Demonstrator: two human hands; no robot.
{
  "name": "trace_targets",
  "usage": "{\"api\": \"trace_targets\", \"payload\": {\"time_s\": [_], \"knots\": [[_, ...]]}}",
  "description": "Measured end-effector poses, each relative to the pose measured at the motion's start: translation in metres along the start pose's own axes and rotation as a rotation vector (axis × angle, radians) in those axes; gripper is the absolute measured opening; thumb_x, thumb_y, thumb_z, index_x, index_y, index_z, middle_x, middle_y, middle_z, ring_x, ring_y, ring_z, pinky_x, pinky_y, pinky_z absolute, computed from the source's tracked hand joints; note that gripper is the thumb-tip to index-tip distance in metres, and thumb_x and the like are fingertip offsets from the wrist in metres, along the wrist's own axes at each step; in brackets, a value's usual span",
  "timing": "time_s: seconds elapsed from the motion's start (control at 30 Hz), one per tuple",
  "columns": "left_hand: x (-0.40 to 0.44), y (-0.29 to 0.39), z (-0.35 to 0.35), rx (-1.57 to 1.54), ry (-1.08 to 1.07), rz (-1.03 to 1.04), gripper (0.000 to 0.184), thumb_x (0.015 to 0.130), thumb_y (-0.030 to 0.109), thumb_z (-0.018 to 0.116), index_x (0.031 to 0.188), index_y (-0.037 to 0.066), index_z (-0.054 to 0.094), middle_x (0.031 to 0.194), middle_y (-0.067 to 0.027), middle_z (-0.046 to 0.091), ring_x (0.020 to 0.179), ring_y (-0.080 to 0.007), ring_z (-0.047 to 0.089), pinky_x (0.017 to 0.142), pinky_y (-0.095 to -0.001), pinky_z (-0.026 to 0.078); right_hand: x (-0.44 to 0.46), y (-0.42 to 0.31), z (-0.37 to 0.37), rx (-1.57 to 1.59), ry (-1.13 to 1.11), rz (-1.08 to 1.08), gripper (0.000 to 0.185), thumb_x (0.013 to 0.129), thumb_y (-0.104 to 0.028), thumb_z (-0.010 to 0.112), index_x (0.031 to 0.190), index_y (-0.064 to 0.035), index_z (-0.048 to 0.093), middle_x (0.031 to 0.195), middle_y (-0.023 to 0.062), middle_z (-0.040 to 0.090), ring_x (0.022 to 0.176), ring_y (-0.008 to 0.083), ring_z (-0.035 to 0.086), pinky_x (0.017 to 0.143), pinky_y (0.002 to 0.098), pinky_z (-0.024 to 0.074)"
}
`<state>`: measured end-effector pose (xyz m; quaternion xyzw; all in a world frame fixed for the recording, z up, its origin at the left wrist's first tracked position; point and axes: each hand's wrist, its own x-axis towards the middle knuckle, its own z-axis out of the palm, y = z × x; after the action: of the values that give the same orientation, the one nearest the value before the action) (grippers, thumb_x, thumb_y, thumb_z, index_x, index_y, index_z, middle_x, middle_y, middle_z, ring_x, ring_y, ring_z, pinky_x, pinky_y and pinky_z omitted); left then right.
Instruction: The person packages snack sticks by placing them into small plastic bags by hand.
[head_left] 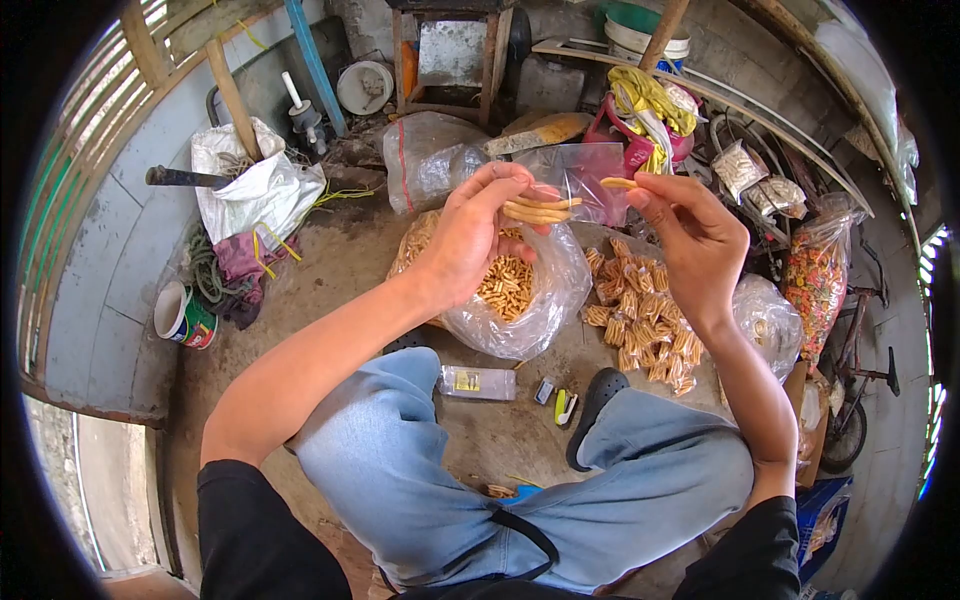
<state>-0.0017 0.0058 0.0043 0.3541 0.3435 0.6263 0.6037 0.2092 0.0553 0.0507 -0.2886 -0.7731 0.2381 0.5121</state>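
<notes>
Several snack sticks point(540, 211) lie in my left hand point(470, 235), its fingers curled round them above a large clear bag of snack sticks point(505, 288). My right hand point(690, 235) pinches one short snack piece point(618, 183) between thumb and fingertips, a little to the right of the left hand's sticks and apart from them. A clear plastic sheet or bag point(585, 170) is behind and between the hands. Below my right hand, on the floor, is a pile of small packed snack bundles point(645, 315).
Near my legs lie a clear plastic pack point(478, 383), a green stapler point(565, 407) and a small box point(544, 391). A white sack point(250, 190) and a bucket point(185, 315) stand left. At right are a bag of colourful snacks point(818, 275) and a bicycle point(850, 420).
</notes>
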Motion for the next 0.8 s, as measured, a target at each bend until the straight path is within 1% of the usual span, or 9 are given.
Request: {"api": "trace_targets", "payload": {"time_s": [0.03, 0.1, 0.3, 0.43, 0.57, 0.63, 0.67, 0.77, 0.8], "knots": [[0.0, 0.0, 0.001, 0.007, -0.015, 0.0, 0.013, 0.096, 0.024, 0.051, 0.105, 0.015, 0.054, 0.105, -0.0083, 0.066, 0.083, -0.0179, 0.064, 0.059, -0.0309, 0.053, 0.0, 0.0, 0.001, -0.001, 0.0, 0.001, 0.016, 0.081, -0.005, 0.073, 0.097, -0.0019, 0.072, 0.089, 0.005, 0.071, 0.073, 0.0062, 0.058, 0.067, 0.0196, 0.0455], [-0.001, -0.001, 0.002, 0.013, -0.038, 0.01, 0.013, 0.096, 0.023, 0.05, 0.105, 0.014, 0.054, 0.105, -0.0086, 0.066, 0.083, -0.0187, 0.064, 0.058, -0.0313, 0.054, -0.001, 0.002, 0.005, 0.196, -0.04, 0.287, 0.019, 0.081, -0.007, 0.074, 0.099, -0.0024, 0.072, 0.095, 0.0049, 0.069, 0.078, 0.0066, 0.058, 0.071, 0.0204, 0.0448], [-0.002, -0.003, 0.009, -0.02, -0.073, 0.034, 0.016, 0.098, 0.024, 0.049, 0.108, 0.012, 0.054, 0.105, -0.0094, 0.065, 0.083, -0.0208, 0.065, 0.055, -0.0325, 0.056, -0.003, 0.022, 0.018, 0.523, -0.124, 0.335, 0.023, 0.087, -0.015, 0.07, 0.106, -0.0039, 0.07, 0.116, 0.0076, 0.059, 0.102, 0.0102, 0.055, 0.088, 0.0235, 0.0439], [-0.002, -0.003, 0.007, 0.012, -0.061, 0.052, 0.018, 0.098, 0.025, 0.049, 0.108, 0.011, 0.054, 0.105, -0.0089, 0.065, 0.083, -0.0211, 0.065, 0.056, -0.0325, 0.056, 0.001, 0.012, 0.015, 0.396, -0.327, 0.341, 0.027, 0.091, -0.019, 0.065, 0.113, -0.0039, 0.067, 0.117, 0.008, 0.058, 0.107, 0.0114, 0.054, 0.092, 0.0246, 0.0434], [0.001, -0.004, 0.002, 0.04, -0.079, 0.018, 0.02, 0.098, 0.026, 0.047, 0.109, 0.01, 0.054, 0.105, -0.0082, 0.065, 0.084, -0.021, 0.066, 0.058, -0.033, 0.056, 0.003, 0.015, 0.017, 0.31, -0.389, 0.31, 0.029, 0.093, -0.021, 0.062, 0.115, -0.0027, 0.066, 0.106, 0.005, 0.062, 0.098, 0.0102, 0.057, 0.086, 0.0234, 0.0444], [0.003, -0.005, -0.002, 0.021, -0.075, -0.024, 0.021, 0.099, 0.026, 0.046, 0.11, 0.011, 0.055, 0.105, -0.0073, 0.065, 0.086, -0.0211, 0.066, 0.06, -0.034, 0.056, 0.008, 0.02, 0.016, 0.16, -0.381, 0.09, 0.025, 0.092, -0.021, 0.063, 0.109, -0.0041, 0.069, 0.096, 0.0035, 0.061, 0.088, 0.0093, 0.057, 0.078, 0.0225, 0.0441], [0.005, -0.006, -0.003, 0.057, -0.008, -0.027, 0.024, 0.098, 0.028, 0.047, 0.112, 0.01, 0.055, 0.104, -0.0076, 0.065, 0.089, -0.0213, 0.066, 0.064, -0.0346, 0.057, 0.011, 0.019, 0.017, 0.055, -0.341, 0.084, 0.02, 0.091, -0.019, 0.064, 0.103, -0.0048, 0.071, 0.091, 0.004, 0.058, 0.083, 0.0086, 0.055, 0.072, 0.0223, 0.0429], [0.011, -0.011, -0.015, 0.036, 0.047, -0.066, 0.027, 0.098, 0.031, 0.048, 0.113, 0.01, 0.055, 0.104, -0.0073, 0.065, 0.095, -0.0219, 0.065, 0.071, -0.0345, 0.057, 0.022, 0.017, 0.028, -0.109, -0.309, -0.166, 0.02, 0.089, -0.02, 0.065, 0.1, -0.0037, 0.071, 0.094, 0.0087, 0.063, 0.08, 0.0163, 0.06, 0.069, 0.0272, 0.0456], [0.011, -0.011, -0.019, -0.007, 0.025, -0.077, 0.03, 0.097, 0.034, 0.048, 0.113, 0.01, 0.055, 0.106, -0.0072, 0.064, 0.101, -0.023, 0.064, 0.077, -0.0348, 0.056, 0.028, 0.018, 0.032, -0.108, -0.306, -0.159, 0.02, 0.089, -0.02, 0.065, 0.1, -0.0037, 0.071, 0.094, 0.0087, 0.063, 0.08, 0.0163, 0.06, 0.069, 0.0272, 0.0456]]}}
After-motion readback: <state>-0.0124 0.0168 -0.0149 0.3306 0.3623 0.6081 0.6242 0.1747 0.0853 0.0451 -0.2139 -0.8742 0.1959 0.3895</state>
